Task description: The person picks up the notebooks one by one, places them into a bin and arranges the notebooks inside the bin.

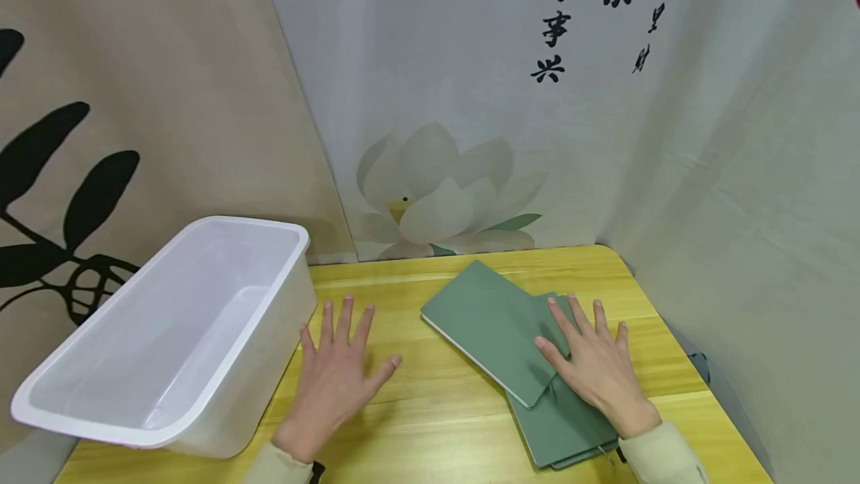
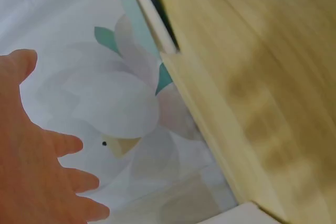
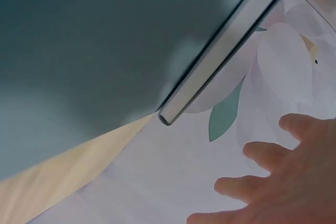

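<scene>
Several green notebooks (image 1: 484,327) lie in an uneven, overlapping pile on the right half of the table, the top one turned at an angle. My right hand (image 1: 594,364) is spread over the pile's right side, fingers straight; whether it touches the covers I cannot tell. In the right wrist view a green notebook (image 3: 100,51) shows close up, with its pale page edge and a ribbon end. My left hand (image 1: 334,376) has its fingers fanned out and holds nothing, between the notebooks and a white plastic tub (image 1: 251,349).
The tub stands at the left of the yellow wood-grain table (image 1: 430,424), and nothing shows inside it. Behind the table hangs a pale cloth (image 1: 457,81) with a printed lotus and black characters. A beige cloth (image 1: 181,95) with dark leaves covers the left.
</scene>
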The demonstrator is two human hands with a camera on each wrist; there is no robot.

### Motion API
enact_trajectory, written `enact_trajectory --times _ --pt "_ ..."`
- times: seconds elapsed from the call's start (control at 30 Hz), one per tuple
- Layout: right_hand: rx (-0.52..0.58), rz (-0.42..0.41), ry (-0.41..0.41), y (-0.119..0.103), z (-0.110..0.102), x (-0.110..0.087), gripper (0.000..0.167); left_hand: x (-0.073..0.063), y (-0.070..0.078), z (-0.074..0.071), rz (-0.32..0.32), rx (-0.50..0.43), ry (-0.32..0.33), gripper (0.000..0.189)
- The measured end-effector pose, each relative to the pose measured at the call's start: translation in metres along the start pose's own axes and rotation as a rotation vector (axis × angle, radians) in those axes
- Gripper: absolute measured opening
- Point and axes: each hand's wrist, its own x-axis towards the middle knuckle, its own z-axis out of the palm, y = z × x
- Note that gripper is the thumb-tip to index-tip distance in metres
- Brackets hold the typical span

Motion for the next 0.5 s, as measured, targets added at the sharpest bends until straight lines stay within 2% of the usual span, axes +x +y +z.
enact_trajectory --times 0.2,0.4,0.5 --pt "0.015 -0.009 0.004 -0.005 -0.002 0.004 0.077 0.001 0.000 -0.017 0.003 -0.007 0.025 0.092" --pt "0.041 -0.012 0.012 -0.012 -0.005 0.007 0.075 -0.003 -0.003 -0.049 0.004 -0.037 0.052 0.090" --pt "0.049 -0.010 0.007 -0.014 -0.004 0.007 0.075 -0.009 -0.007 -0.067 0.003 -0.068 0.092 0.090"
